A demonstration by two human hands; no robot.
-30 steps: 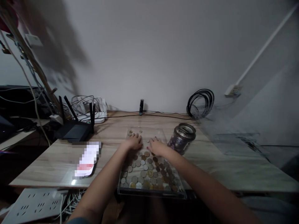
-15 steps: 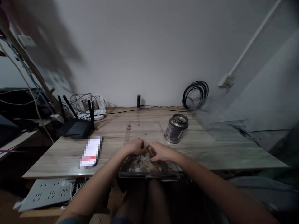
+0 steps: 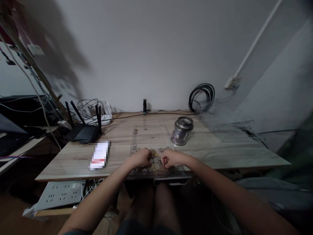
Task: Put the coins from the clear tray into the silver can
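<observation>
- left hand (image 3: 141, 158) and right hand (image 3: 171, 159) lay curled over the coins (image 3: 155, 160), seemingly pinching some; grip unclear.
- coins sat in a clear tray (image 3: 151, 133) at lower centre, keeping them gathered.
- a tin (image 3: 182, 131) stood just right of the tray, within reach.

tray (image 3: 149, 132): front-centre on tabletop (image 3: 220, 153), coins (image 3: 154, 160) in it
hands: left hand (image 3: 140, 157) and right hand (image 3: 172, 158) over coins
tin (image 3: 182, 131): right of tray
router (image 3: 84, 132): back left
phone (image 3: 99, 156): left of tray

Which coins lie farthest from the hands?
The few loose coins at the tray's far edge, well apart from the heap beneath the left hand and right hand.
</observation>
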